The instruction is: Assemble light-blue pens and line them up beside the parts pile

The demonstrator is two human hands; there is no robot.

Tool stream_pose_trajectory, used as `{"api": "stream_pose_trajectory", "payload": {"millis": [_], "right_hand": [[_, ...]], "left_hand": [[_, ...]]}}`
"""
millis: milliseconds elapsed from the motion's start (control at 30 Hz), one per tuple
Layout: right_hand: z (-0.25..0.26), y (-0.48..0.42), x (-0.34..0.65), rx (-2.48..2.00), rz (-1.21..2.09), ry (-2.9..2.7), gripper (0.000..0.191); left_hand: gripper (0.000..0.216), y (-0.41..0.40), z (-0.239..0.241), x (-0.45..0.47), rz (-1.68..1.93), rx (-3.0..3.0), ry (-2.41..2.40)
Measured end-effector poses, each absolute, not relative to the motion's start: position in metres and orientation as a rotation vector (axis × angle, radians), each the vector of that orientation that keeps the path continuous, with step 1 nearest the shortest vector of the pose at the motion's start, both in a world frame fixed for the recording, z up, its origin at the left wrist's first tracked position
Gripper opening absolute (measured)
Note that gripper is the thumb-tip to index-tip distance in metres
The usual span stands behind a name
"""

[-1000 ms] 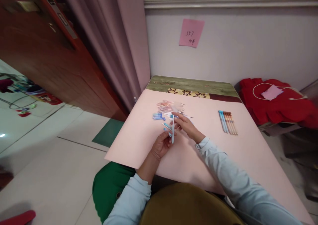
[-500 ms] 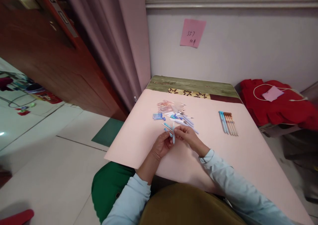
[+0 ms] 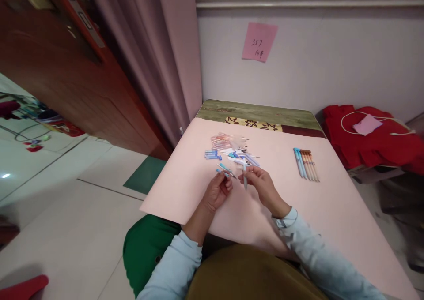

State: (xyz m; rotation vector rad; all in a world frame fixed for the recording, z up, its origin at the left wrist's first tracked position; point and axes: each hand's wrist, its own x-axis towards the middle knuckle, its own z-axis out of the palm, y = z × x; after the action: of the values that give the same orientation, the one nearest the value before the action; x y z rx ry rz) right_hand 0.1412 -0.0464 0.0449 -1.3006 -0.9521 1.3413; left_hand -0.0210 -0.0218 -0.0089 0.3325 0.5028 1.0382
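Both of my hands hover over a pink table cover [image 3: 185, 181]. My left hand [image 3: 217, 193] is closed, pinching small light-blue pen parts [image 3: 224, 171] at its fingertips. My right hand [image 3: 261, 183] is closed round a pale blue pen barrel [image 3: 244, 176] held upright, tip down. Just beyond the hands lies a heap of loose pen parts [image 3: 232, 152], blue, pink and white.
A row of several finished pens [image 3: 306, 163], blue and orange, lies to the right on the cover. The wooden table end [image 3: 255, 112] meets the wall, which carries a pink note [image 3: 259, 42]. Red cloth with a white cable [image 3: 371, 134] sits at right. A curtain and door stand left.
My right hand has drawn the pale blue barrel away from the left hand, to the right. The left hand keeps the small blue pieces.
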Motion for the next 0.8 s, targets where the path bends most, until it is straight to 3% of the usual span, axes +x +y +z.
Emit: {"api": "stream_pose_trajectory", "payload": {"millis": [233, 633, 800], "right_hand": [[0.050, -0.072, 0.143, -1.650, 0.779, -1.627, 0.013], [0.050, -0.075, 0.138, -1.699, 0.134, -1.934, 0.015], [0.050, -0.075, 0.136, -1.652, 0.042, -1.984, 0.016]], "left_hand": [[0.025, -0.022, -0.013, -0.019, 1.072, 0.317, 0.537], [0.023, -0.026, -0.012, -0.014, 1.112, 0.381, 0.572], [0.025, -0.027, -0.010, -0.014, 1.125, 0.374, 0.593]]}}
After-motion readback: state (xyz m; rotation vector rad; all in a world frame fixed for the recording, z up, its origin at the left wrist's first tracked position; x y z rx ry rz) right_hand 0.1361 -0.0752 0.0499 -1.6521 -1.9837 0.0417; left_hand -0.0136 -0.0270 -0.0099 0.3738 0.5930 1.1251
